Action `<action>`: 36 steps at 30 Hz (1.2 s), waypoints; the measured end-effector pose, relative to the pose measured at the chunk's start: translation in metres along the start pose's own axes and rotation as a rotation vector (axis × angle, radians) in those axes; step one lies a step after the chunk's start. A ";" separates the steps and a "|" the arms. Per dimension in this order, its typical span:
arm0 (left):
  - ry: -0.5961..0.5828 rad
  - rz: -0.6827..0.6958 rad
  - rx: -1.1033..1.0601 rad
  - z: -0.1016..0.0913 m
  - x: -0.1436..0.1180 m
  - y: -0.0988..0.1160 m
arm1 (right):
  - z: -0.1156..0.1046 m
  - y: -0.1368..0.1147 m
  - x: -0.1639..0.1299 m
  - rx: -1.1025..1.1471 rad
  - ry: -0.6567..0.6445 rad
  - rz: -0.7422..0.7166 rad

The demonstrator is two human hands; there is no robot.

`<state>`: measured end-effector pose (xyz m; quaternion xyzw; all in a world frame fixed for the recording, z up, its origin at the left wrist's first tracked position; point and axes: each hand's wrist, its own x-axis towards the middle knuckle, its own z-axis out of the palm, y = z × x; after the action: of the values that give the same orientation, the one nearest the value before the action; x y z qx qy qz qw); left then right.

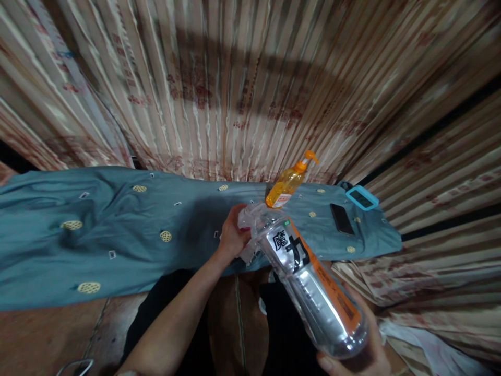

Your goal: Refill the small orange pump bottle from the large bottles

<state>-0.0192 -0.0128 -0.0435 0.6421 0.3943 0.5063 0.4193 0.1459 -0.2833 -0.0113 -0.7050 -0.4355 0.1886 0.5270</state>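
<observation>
A large clear plastic bottle (313,292) with a silver and orange label lies tilted across my view, its neck toward the upper left. My right hand (368,339) grips it around the base at the lower right. At the neck end, my left hand (234,234) is closed on a crumpled, whitish, half-see-through sheet (250,224); whether it is tissue or thin plastic I cannot tell. The sheet touches the bottle's neck and hides its mouth. Just beyond the neck stands a pump bottle (287,183) of orange liquid with an orange pump head.
A teal cloth (129,235) with pineapple prints covers the long narrow table. On its right part lie a dark phone (342,219) and a light-blue framed device (362,197) with a dark screen. Pleated patterned curtains (219,94) hang behind and at the right.
</observation>
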 end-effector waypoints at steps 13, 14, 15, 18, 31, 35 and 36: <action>-0.002 -0.041 0.024 -0.002 -0.001 0.005 | 0.008 -0.011 0.001 -0.026 0.033 0.001; -0.001 -0.042 0.024 -0.001 -0.001 0.005 | 0.011 -0.015 0.001 -0.019 0.052 0.010; 0.001 -0.041 0.027 -0.001 -0.001 0.005 | 0.013 -0.018 0.001 -0.007 0.050 0.006; 0.017 -0.038 0.038 -0.001 0.000 0.005 | 0.020 -0.026 0.001 0.047 -0.004 -0.028; 0.017 -0.004 0.080 -0.003 0.001 0.002 | 0.030 -0.026 0.001 0.157 0.064 0.128; 0.015 -0.011 0.068 -0.003 0.001 0.002 | 0.031 -0.027 0.003 0.135 0.086 0.174; 0.012 -0.012 0.068 -0.003 0.001 0.002 | 0.031 -0.027 0.003 0.127 0.083 0.177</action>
<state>-0.0215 -0.0118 -0.0409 0.6506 0.4178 0.4941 0.3977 0.1142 -0.2611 0.0027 -0.7132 -0.3364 0.2322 0.5695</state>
